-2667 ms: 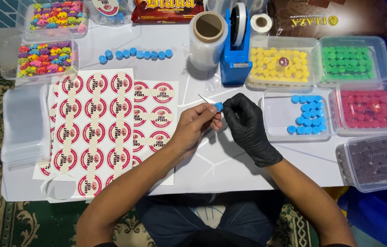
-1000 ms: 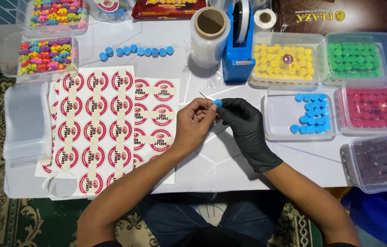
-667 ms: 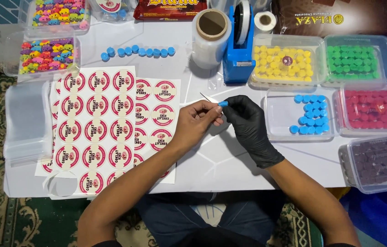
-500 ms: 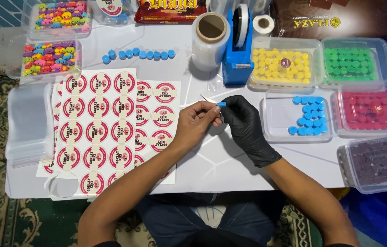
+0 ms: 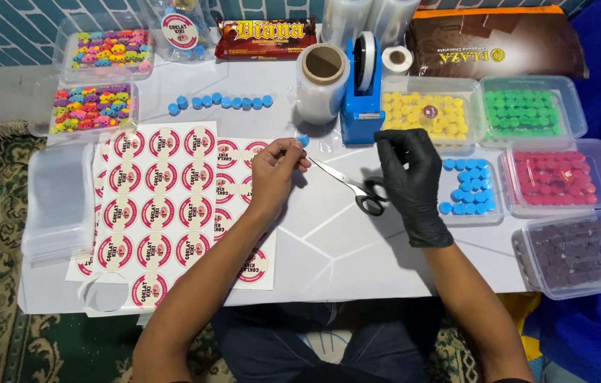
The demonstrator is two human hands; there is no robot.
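Blue candy piece (image 5: 303,140) sits pinched at the fingertips of the bare left hand (image 5: 277,170), lifted just over the desk (image 5: 357,248) beside the sticker sheets (image 5: 166,206). The gloved right hand (image 5: 409,177) hovers apart from it, fingers loosely curled and holding nothing, just above the scissors (image 5: 357,188). Farther right lies the tray of blue pieces (image 5: 467,191); beyond stand the tape dispenser (image 5: 361,89) and a row of blue pieces (image 5: 221,103). Judging by this, a piece is being wrapped or strung; the next move calls for a steady pinch.
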